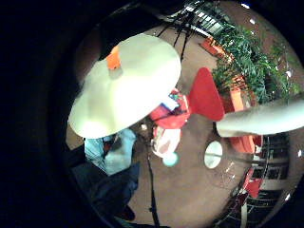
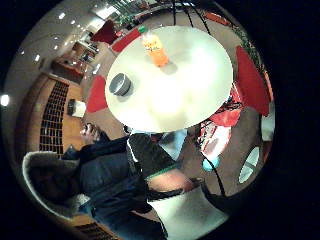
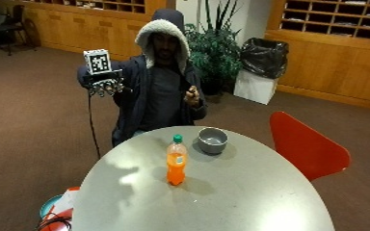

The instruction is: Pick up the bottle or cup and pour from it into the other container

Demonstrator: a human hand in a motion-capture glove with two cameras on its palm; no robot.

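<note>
Orange soda bottle (image 3: 177,165), green-capped, stands upright at the centre of the frame on the round white table (image 3: 249,202). Just beside it, up and to the right, sits a grey bowl (image 3: 212,140). The gloved right hand (image 3: 104,88) is raised at upper left, well apart from both, fingers hanging relaxed and holding nothing.

Nothing readable anywhere, honestly. Orange bottle (image 3: 176,166) near the middle of the frame on the tabletop (image 3: 249,202) has a pale label band, but lettering too small to make out. Grey bowl (image 3: 212,140) just behind it, plain, no markings. No signs or numbers legible on anything else either.
</note>
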